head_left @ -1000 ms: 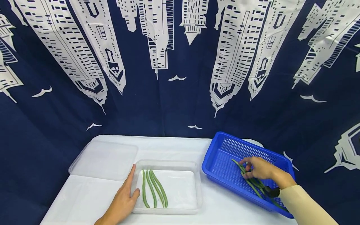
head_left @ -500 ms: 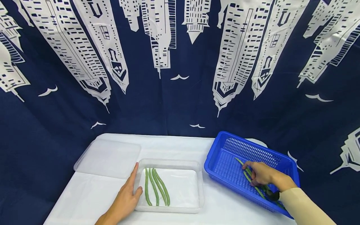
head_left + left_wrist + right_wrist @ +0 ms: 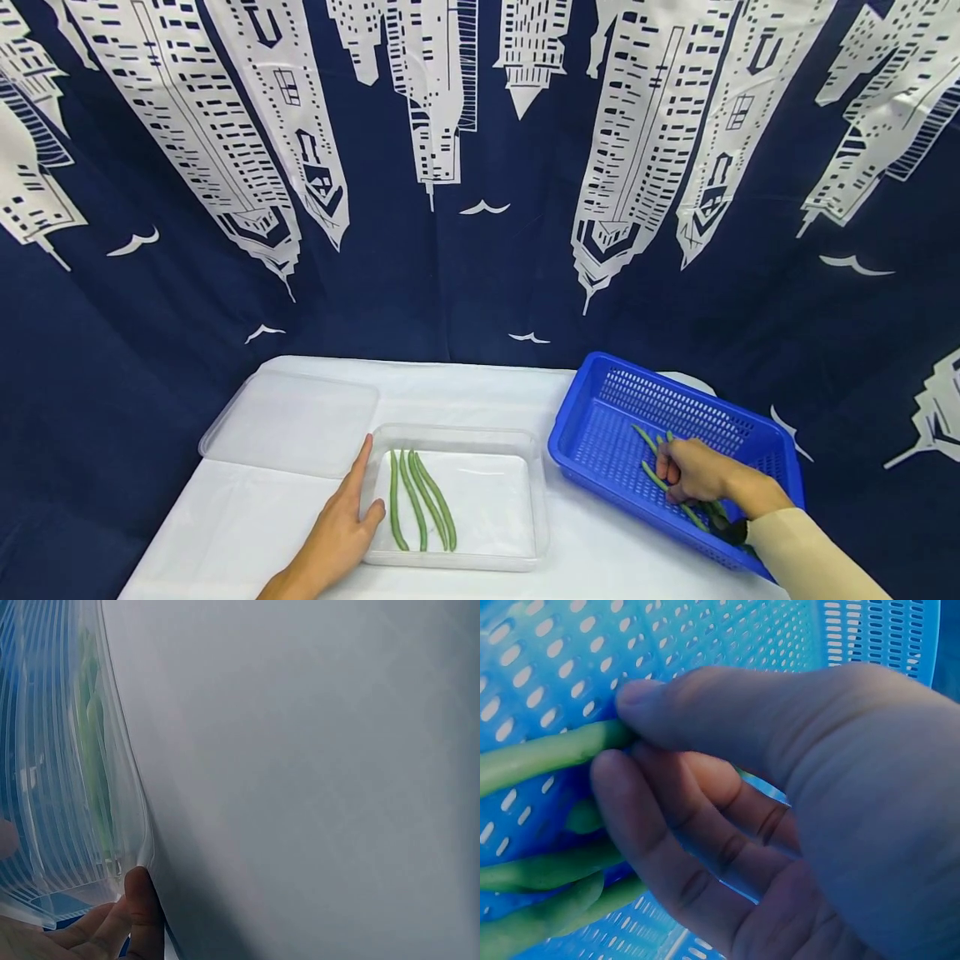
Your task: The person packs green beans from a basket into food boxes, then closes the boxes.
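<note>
In the head view, my left hand rests along the left wall of a clear plastic container, index finger straight, thumb over the rim. Several green beans lie side by side lengthwise in its left part. My right hand is down inside a blue perforated basket. Close up in the right wrist view, its thumb and index finger pinch the end of one green bean. More green beans lie beneath the fingers, partly hidden by the hand in the head view.
A flat translucent lid lies on the white tablecloth to the left, behind the container. A navy curtain printed with white buildings hangs behind the table. Part of a dark object shows by the right sleeve in the basket.
My right hand has moved slightly lower in the basket, and its fingers have closed in on a green bean. The left hand stays at the container's wall. The head view has shifted a little.
</note>
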Action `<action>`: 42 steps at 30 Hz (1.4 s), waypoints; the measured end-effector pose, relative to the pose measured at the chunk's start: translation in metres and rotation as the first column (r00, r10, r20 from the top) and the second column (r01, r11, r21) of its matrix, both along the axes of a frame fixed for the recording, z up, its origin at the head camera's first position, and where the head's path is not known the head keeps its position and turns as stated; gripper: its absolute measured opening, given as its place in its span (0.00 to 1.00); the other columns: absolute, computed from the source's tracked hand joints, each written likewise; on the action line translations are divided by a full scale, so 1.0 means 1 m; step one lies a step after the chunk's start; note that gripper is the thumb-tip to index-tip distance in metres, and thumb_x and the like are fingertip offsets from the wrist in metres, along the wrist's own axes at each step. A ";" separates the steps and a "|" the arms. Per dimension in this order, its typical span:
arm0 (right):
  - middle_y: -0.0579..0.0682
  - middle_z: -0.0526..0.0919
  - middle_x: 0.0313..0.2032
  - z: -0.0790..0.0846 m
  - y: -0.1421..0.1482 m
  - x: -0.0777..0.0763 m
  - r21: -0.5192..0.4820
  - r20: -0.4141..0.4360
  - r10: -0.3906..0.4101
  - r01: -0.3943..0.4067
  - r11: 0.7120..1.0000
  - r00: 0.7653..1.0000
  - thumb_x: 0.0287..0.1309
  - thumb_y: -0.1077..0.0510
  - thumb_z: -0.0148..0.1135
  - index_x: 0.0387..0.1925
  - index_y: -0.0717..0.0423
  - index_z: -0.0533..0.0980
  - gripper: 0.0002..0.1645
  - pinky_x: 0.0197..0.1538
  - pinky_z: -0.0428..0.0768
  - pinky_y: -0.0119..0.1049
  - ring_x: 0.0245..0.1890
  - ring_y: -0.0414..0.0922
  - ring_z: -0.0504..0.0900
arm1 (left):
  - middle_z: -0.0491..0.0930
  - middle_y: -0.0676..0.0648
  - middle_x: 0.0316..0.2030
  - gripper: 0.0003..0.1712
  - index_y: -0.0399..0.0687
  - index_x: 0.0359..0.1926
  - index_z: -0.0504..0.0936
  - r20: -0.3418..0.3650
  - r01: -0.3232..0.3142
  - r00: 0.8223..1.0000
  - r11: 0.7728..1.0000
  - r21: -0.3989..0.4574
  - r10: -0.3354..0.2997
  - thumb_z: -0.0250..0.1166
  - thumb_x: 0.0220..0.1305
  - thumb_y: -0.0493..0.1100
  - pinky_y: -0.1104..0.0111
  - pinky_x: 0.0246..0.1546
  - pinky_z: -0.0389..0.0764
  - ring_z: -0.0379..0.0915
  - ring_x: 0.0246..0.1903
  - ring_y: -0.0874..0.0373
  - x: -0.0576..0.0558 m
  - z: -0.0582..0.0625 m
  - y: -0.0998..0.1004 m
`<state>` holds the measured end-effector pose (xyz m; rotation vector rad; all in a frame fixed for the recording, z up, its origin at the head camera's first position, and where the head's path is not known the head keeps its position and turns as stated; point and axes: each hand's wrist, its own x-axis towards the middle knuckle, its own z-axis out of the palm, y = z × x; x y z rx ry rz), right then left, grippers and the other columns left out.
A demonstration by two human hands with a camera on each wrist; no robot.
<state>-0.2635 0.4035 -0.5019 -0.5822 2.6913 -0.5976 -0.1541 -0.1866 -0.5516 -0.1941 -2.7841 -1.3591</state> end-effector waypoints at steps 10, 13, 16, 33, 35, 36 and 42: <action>0.43 0.80 0.31 0.008 0.002 0.002 -0.043 -0.036 0.032 -0.034 0.999 0.999 0.55 0.74 0.75 0.42 0.55 0.80 0.18 0.35 0.74 0.30 0.31 0.32 0.72 | 0.49 0.35 0.95 0.59 0.60 0.99 0.40 -0.013 0.001 1.000 1.000 0.002 -0.001 0.65 0.81 0.36 0.29 0.89 0.57 0.51 0.92 0.29 0.000 0.001 0.000; 0.44 0.81 0.32 0.010 0.002 0.003 -0.086 -0.045 0.031 -0.035 0.996 0.998 0.58 0.76 0.74 0.43 0.58 0.80 0.17 0.34 0.75 0.30 0.31 0.32 0.73 | 0.48 0.34 0.95 0.59 0.59 0.99 0.40 0.002 0.000 1.000 1.000 0.000 0.000 0.65 0.81 0.36 0.29 0.89 0.57 0.50 0.92 0.29 0.001 0.001 -0.001; 0.45 0.81 0.33 0.013 0.001 0.002 -0.125 -0.063 0.020 -0.028 0.992 0.998 0.62 0.76 0.73 0.45 0.59 0.80 0.15 0.35 0.77 0.30 0.32 0.33 0.75 | 0.48 0.34 0.95 0.59 0.59 0.99 0.40 0.014 -0.007 1.000 1.000 0.001 0.007 0.65 0.82 0.36 0.27 0.89 0.57 0.50 0.92 0.28 0.002 0.002 -0.001; 0.52 0.89 0.43 0.040 -0.019 -0.001 -0.184 -0.110 -0.054 0.033 0.982 0.992 0.81 0.73 0.63 0.84 0.56 0.65 0.38 0.35 0.89 0.36 0.35 0.39 0.87 | 0.50 0.34 0.95 0.58 0.60 0.99 0.41 0.032 -0.014 0.999 1.000 -0.019 0.015 0.64 0.82 0.38 0.29 0.90 0.59 0.52 0.92 0.31 0.002 0.004 0.001; 0.51 0.88 0.44 0.046 -0.024 -0.001 -0.193 -0.140 -0.057 0.029 0.981 0.989 0.81 0.73 0.62 0.87 0.54 0.63 0.42 0.35 0.89 0.36 0.34 0.40 0.87 | 0.50 0.34 0.95 0.58 0.61 0.99 0.41 0.035 -0.016 0.999 1.000 -0.021 0.017 0.64 0.82 0.38 0.29 0.90 0.60 0.52 0.92 0.31 0.003 0.005 0.001; 0.51 0.87 0.44 0.050 -0.026 -0.001 -0.195 -0.153 -0.060 0.030 0.980 0.986 0.81 0.73 0.62 0.88 0.53 0.62 0.42 0.35 0.90 0.35 0.34 0.40 0.86 | 0.50 0.35 0.95 0.58 0.62 0.99 0.40 0.036 -0.015 0.999 1.000 -0.020 0.016 0.64 0.82 0.38 0.29 0.90 0.60 0.52 0.92 0.31 0.003 0.005 0.001; 0.57 0.85 0.48 0.066 -0.042 -0.002 -0.243 -0.160 -0.113 0.072 0.967 0.981 0.81 0.71 0.64 0.90 0.50 0.63 0.44 0.35 0.94 0.39 0.34 0.41 0.87 | 0.49 0.38 0.96 0.58 0.66 0.99 0.40 0.033 -0.019 0.999 1.000 -0.011 0.020 0.64 0.83 0.38 0.31 0.91 0.58 0.51 0.92 0.32 0.002 0.003 0.001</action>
